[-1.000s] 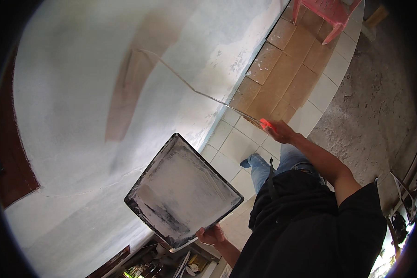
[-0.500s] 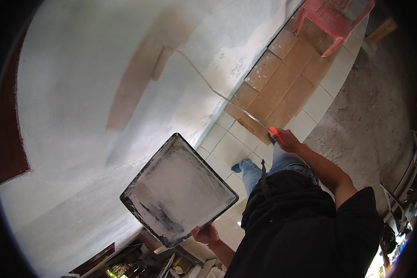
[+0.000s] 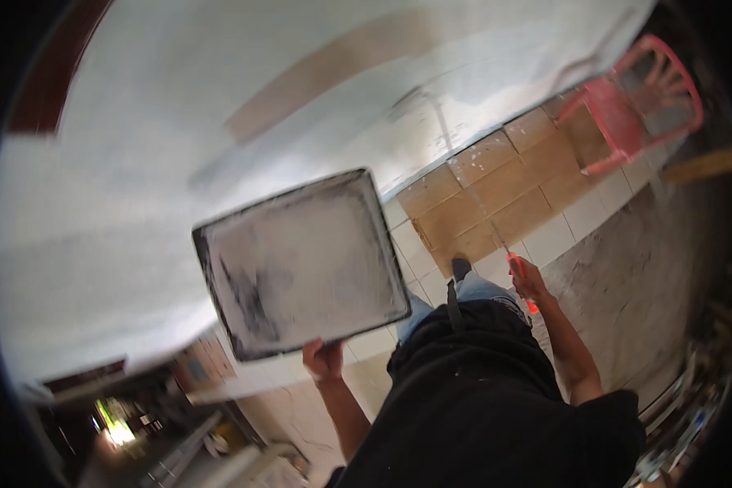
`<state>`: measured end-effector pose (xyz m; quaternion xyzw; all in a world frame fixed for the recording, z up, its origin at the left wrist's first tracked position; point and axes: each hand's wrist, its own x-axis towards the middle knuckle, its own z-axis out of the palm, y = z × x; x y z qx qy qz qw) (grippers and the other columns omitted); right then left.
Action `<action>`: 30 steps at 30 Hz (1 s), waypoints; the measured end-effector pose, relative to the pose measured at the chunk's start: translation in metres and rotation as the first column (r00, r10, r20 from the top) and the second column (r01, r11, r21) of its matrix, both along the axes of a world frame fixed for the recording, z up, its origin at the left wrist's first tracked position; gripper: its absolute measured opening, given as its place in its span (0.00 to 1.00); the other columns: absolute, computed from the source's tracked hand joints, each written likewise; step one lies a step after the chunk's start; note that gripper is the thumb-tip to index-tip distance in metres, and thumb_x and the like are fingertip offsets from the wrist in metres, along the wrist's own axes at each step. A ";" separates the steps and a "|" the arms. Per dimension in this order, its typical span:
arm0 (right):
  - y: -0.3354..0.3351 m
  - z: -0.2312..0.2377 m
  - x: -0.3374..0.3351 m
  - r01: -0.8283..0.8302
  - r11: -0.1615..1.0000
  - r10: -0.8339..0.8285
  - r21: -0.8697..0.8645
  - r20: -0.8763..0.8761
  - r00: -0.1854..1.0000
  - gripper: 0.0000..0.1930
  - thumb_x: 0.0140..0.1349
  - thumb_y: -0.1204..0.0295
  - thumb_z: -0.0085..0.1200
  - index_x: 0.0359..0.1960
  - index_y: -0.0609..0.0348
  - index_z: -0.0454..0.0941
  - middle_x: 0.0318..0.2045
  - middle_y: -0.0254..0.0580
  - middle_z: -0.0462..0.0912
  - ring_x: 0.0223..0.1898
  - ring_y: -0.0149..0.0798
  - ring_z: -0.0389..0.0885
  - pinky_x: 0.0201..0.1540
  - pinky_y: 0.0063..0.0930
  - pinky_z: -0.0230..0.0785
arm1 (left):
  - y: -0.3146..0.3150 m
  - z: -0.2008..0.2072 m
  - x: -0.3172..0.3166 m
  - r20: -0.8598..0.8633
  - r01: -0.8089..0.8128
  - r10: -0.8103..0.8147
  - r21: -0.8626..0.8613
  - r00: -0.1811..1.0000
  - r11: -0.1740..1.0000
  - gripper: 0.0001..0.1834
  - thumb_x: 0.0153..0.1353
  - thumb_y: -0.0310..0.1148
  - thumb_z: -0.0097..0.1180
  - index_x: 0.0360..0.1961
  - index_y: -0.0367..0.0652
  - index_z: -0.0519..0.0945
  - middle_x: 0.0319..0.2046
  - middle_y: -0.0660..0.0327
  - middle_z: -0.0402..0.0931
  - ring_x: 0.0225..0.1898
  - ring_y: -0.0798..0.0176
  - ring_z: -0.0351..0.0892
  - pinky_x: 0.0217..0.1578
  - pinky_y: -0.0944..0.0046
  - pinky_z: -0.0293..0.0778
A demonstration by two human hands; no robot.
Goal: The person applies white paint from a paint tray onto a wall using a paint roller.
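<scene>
My left hand [image 3: 324,359] grips the near edge of a black paint tray [image 3: 407,285], which is coated inside with pale beige paint and dark smears. The tray is held out in front of the wall. My right hand [image 3: 530,281] is closed round the red-orange handle [image 3: 516,263] of a paint roller. Its thin metal rod reaches up toward the wall, and the roller end [image 3: 409,97] is smeared by motion; whether it touches the wall I cannot tell. A brownish strip of paint [image 3: 325,77] crosses the whitish wall [image 3: 163,89].
Brown cardboard sheets [image 3: 496,183] cover pale floor tiles along the wall's foot. A red plastic chair [image 3: 618,122] stands at the far right, with a piece of wood [image 3: 703,165] near it. Rough concrete [image 3: 618,276] lies to my right. Cluttered items sit at lower left.
The view has turned. The roller has come off the brown strip and shifted right along the wall, and the strip now reaches further right. Both hands keep their holds.
</scene>
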<state>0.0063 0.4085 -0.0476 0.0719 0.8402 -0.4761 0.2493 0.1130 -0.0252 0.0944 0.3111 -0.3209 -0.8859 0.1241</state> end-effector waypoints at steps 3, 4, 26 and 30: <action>0.002 0.053 0.002 0.275 0.910 -0.174 -0.312 0.314 0.933 0.19 0.65 0.47 0.39 0.31 0.49 0.65 0.11 0.24 0.59 0.07 0.21 0.55 0.09 0.17 0.48 | -0.003 -0.006 -0.005 0.016 0.061 -0.061 -0.006 0.998 0.998 0.32 0.44 0.30 0.50 0.56 0.38 0.64 0.49 0.53 0.69 0.48 0.50 0.71 0.47 0.43 0.70; 0.001 0.074 -0.004 0.271 0.901 -0.155 -0.340 0.331 0.931 0.18 0.65 0.47 0.38 0.32 0.48 0.65 0.11 0.24 0.60 0.08 0.22 0.56 0.09 0.18 0.50 | 0.000 -0.006 -0.010 -0.025 0.053 -0.053 -0.006 0.998 0.999 0.32 0.45 0.30 0.50 0.55 0.36 0.63 0.49 0.51 0.69 0.48 0.49 0.71 0.47 0.42 0.71; -0.052 0.264 -0.045 -0.667 0.730 0.677 0.147 -0.027 0.735 0.17 0.56 0.58 0.57 0.35 0.61 0.76 0.24 0.54 0.79 0.28 0.56 0.78 0.31 0.37 0.69 | 0.006 -0.023 -0.015 -0.147 0.078 -0.064 0.087 0.987 0.993 0.29 0.49 0.30 0.49 0.53 0.29 0.63 0.49 0.45 0.69 0.49 0.41 0.71 0.48 0.39 0.71; -0.069 0.260 -0.045 -0.705 0.701 0.712 0.113 -0.045 0.701 0.17 0.56 0.59 0.57 0.37 0.61 0.76 0.25 0.53 0.80 0.29 0.55 0.79 0.32 0.38 0.69 | 0.005 -0.023 -0.015 -0.119 0.095 -0.089 0.048 0.989 0.994 0.30 0.49 0.32 0.49 0.54 0.29 0.63 0.49 0.46 0.69 0.48 0.43 0.73 0.48 0.42 0.72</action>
